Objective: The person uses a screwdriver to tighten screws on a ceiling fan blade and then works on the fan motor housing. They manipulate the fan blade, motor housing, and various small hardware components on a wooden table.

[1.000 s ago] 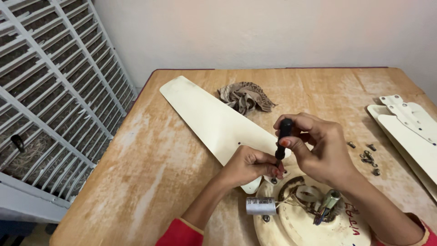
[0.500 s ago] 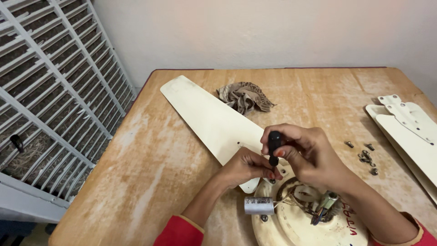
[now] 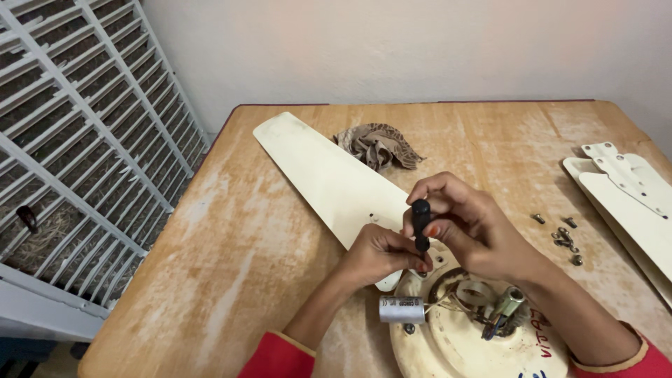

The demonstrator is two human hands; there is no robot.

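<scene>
Right hand [image 3: 483, 234] in closed grip on black screwdriver [image 3: 421, 224] above fan motor [image 3: 462, 336], left hand [image 3: 381, 255] pinching its tip — cream fan blade [image 3: 329, 178] beside motor, screws [image 3: 563, 234] right of it

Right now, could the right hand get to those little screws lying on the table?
Probably yes: the loose screws lie on bare wood just beside the right hand, nothing between, but its fingers already grip a black-handled screwdriver.

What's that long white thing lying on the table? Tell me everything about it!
It is a cream fan blade, long, flat and smooth, likely painted metal or wood. It lies flat and slantwise on the wooden table, wide rounded end far away beside a crumpled cloth. Its narrow end, with small holes, reaches the round fan motor, where the left hand rests on it.
</scene>
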